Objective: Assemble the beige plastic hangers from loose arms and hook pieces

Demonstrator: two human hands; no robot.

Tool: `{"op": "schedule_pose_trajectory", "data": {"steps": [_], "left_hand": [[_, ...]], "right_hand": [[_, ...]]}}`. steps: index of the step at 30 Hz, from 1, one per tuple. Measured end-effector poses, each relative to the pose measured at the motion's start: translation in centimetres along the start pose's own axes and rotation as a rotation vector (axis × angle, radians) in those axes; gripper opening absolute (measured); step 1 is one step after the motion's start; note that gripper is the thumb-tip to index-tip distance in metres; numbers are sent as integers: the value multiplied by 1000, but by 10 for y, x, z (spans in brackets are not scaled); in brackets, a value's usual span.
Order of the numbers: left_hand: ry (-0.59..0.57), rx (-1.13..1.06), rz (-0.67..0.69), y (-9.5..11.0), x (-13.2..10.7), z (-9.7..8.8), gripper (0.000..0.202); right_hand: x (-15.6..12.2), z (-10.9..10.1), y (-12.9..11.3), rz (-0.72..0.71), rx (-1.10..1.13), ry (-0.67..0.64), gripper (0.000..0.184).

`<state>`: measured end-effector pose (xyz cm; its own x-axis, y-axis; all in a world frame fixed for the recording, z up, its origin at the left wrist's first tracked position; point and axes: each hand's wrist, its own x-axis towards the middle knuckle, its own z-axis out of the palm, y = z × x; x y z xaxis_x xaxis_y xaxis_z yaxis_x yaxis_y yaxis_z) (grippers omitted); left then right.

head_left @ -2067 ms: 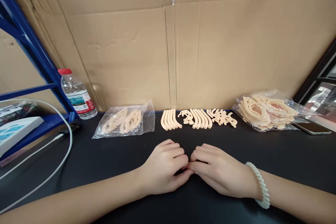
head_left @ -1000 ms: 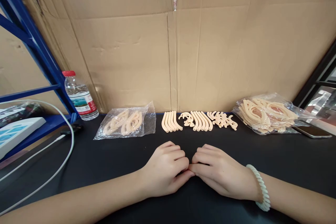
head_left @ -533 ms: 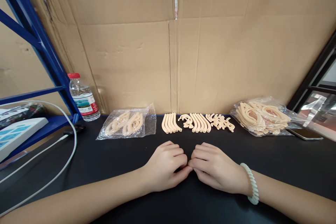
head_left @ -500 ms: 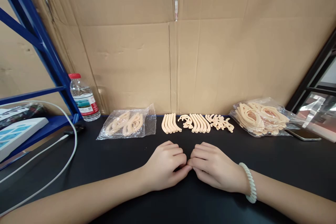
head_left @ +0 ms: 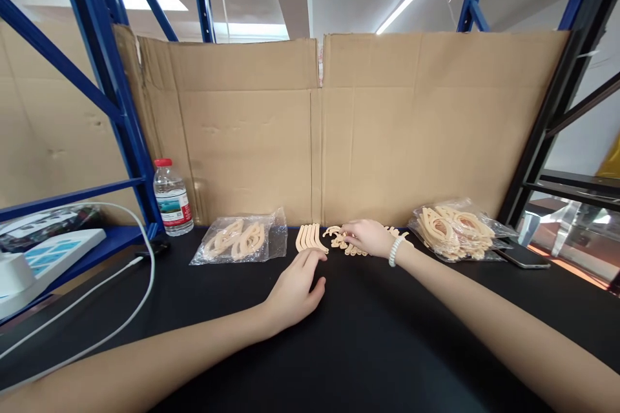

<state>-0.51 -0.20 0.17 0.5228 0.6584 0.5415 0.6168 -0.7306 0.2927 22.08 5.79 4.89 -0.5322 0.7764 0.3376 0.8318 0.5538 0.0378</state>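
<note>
Several loose cream plastic curved pieces [head_left: 310, 237] lie in a row on the black table [head_left: 368, 335] by the cardboard wall. My right hand [head_left: 367, 237], with a white bead bracelet at the wrist, reaches over the middle of that row, its fingers curled down onto the small hooked pieces [head_left: 336, 232]; what it grips is hidden. My left hand [head_left: 296, 284] rests flat on the table just in front of the curved strips, fingers stretched forward and holding nothing.
A clear bag of cream parts [head_left: 238, 240] lies to the left, a fuller bag [head_left: 450, 227] to the right beside a phone [head_left: 523, 257]. A water bottle [head_left: 172, 197], a white cable [head_left: 101, 310], blue rack posts [head_left: 121, 110] and a cardboard wall [head_left: 339, 129] surround the table.
My hands, which lay together fingertip to fingertip, have parted. The right hand has reached forward to the row of pieces; the left has slid forward and opened. The view has tilted up.
</note>
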Motion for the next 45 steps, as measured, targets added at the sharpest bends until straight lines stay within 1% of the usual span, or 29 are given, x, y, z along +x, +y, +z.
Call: {"op": "schedule_pose_trajectory", "data": {"steps": [2,5,7,9,12,16,18,20,22,25,28,31,32,35,39,42,45], "left_hand": [[12,47,-71,-6,4,3,35],[21,94,-149,-19,10,3,39],[-1,117,-176,-29,13,2,42],[-39,134,-185,-36,14,-1,38],[-98,153,-168,-41,14,-5,24],[-127,179,-133,-40,13,-12,18],[-125,188,-133,-40,12,-16,18],[-126,190,-134,-42,11,-19,17],[-136,186,-131,-46,11,-21,16],[-170,176,-101,-50,13,-18,15],[-199,173,-60,-51,15,-15,23],[-208,200,-62,-49,14,-18,30],[-210,217,-73,-47,13,-20,30],[-215,279,-120,-38,11,-29,20],[-221,312,-212,-27,12,-37,23],[-218,268,-288,-28,14,-41,18],[-215,151,-359,-34,16,-45,17]], "right_hand": [[9,6,4,26,-11,-48,17],[17,14,4,31,-20,-120,20],[21,17,2,39,-14,-163,22],[24,19,0,55,12,-186,21],[27,22,-1,89,102,-166,20],[25,24,3,141,308,-38,17],[21,24,5,170,429,53,15],[13,23,5,201,554,137,17],[2,23,2,220,681,191,21],[-19,21,-9,215,862,220,26],[-42,15,-25,209,997,233,30],[-62,7,-42,233,1127,240,30],[-66,4,-46,245,1191,236,29],[-74,-2,-56,273,1343,204,29],[-77,-4,-62,295,1440,199,28],[-78,-1,-62,334,1479,215,32],[-79,1,-62,367,1479,237,30]]}}
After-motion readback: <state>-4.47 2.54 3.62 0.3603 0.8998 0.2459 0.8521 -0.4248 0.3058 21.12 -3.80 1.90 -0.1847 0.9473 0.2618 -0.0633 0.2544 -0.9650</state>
